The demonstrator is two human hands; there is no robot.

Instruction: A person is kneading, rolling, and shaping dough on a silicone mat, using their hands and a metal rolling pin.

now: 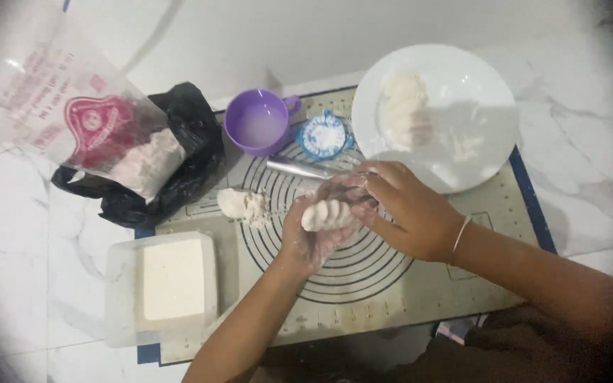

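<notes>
White dumpling (326, 215) pinched betw. both hands: L hand (311, 237) cups, R hand (407, 211) fingers closed on it.

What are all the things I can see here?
Dough piece: one, white, pleated, between both hands.
Dough lump: one, white, on the mat.
Mat: one, beige, ring-marked.
Plate: one, white, upper right, holding dough.
Cup: one, purple.
Small packet: one, blue-white.
Rolling pin: one, silver.
Container: one, clear, with a white block.
Flour bag: one, clear, on a black bag.
Left hand: cradles the dough piece.
Right hand: pinches it.
</notes>
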